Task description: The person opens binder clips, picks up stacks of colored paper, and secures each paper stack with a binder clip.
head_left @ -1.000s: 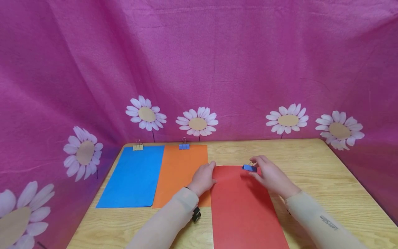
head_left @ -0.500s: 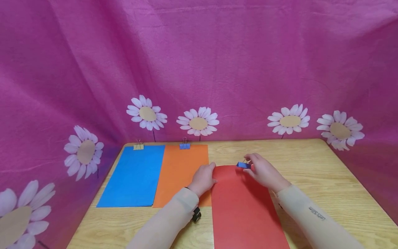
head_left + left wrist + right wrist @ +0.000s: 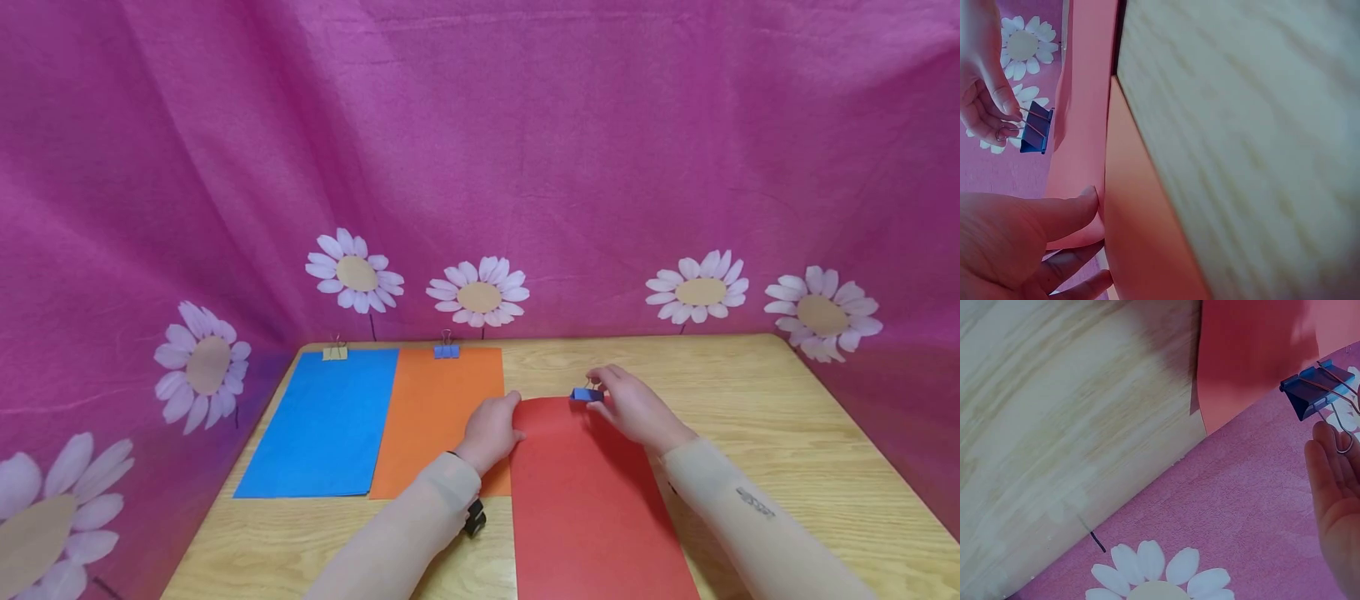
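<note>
A sheet of red paper (image 3: 592, 508), perhaps several, lies toward the front of the table with its far edge raised. My left hand (image 3: 489, 432) pinches it near the far left corner, thumb (image 3: 1069, 215) on top and fingers beneath. At the far edge, right of the middle, my right hand (image 3: 641, 415) holds a blue binder clip (image 3: 587, 395) by its wire handles. The clip's mouth faces the paper edge in the left wrist view; whether it touches the paper I cannot tell. Fingers below the handles show in the right wrist view.
Blue paper (image 3: 318, 425) with a yellow binder clip (image 3: 335, 353) lies at the left. Beside it, orange paper (image 3: 442, 400) carries a blue-violet clip (image 3: 447, 352) and runs partly under my left hand. A flowered pink cloth (image 3: 570, 167) hangs behind the wooden table (image 3: 780, 433).
My right hand has moved left and slightly away from me with the binder clip, along the red paper's far edge. My left hand keeps its place on the paper.
</note>
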The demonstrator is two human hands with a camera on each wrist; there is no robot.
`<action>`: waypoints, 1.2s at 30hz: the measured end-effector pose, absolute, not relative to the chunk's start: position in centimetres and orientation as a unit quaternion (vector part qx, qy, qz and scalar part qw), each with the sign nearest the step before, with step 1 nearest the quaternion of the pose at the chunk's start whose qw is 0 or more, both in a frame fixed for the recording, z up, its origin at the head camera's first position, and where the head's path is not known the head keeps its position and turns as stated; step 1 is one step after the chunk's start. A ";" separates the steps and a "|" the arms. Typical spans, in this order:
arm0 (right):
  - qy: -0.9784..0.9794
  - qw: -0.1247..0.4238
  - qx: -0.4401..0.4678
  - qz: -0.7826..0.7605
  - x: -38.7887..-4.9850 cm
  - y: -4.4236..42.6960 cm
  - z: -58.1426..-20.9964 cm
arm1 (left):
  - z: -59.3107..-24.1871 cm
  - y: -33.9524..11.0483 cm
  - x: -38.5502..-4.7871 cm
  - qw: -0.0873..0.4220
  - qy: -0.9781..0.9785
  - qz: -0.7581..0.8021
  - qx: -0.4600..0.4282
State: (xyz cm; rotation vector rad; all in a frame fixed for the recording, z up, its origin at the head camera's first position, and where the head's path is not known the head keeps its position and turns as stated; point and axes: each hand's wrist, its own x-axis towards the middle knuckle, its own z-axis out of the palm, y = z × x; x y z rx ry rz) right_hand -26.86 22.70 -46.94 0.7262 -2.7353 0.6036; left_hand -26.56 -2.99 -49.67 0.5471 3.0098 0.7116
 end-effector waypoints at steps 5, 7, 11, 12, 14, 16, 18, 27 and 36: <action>-0.938 0.122 0.253 0.202 -27.3 22.5 -46.8 | -49.8 -2.9 -26.7 -0.002 0.960 0.225 0.168; -0.937 0.123 0.257 0.203 -27.4 22.4 -46.7 | -49.8 -3.0 -26.6 -0.002 0.960 0.223 0.168; -0.934 0.132 0.265 0.201 -27.8 22.3 -46.7 | -49.7 -3.0 -26.6 -0.003 0.960 0.223 0.168; -0.933 0.134 0.266 0.201 -27.8 22.2 -46.7 | -49.7 -3.0 -26.5 -0.003 0.960 0.223 0.167; -0.932 0.138 0.269 0.201 -28.0 22.2 -46.7 | -49.8 -3.0 -26.6 -0.005 0.961 0.222 0.167; -0.932 0.137 0.268 0.203 -28.2 22.1 -46.6 | -49.8 -3.0 -26.6 -0.006 0.961 0.219 0.167; -0.933 0.133 0.266 0.203 -28.3 22.0 -46.6 | -49.9 -3.0 -26.6 -0.006 0.962 0.218 0.166; -0.941 0.095 0.254 0.201 -28.9 21.8 -45.7 | -49.7 -3.0 -26.4 -0.004 0.961 0.223 0.166; -0.943 0.084 0.258 0.192 -29.8 21.6 -45.6 | -49.8 -2.9 -26.6 -0.004 0.962 0.219 0.164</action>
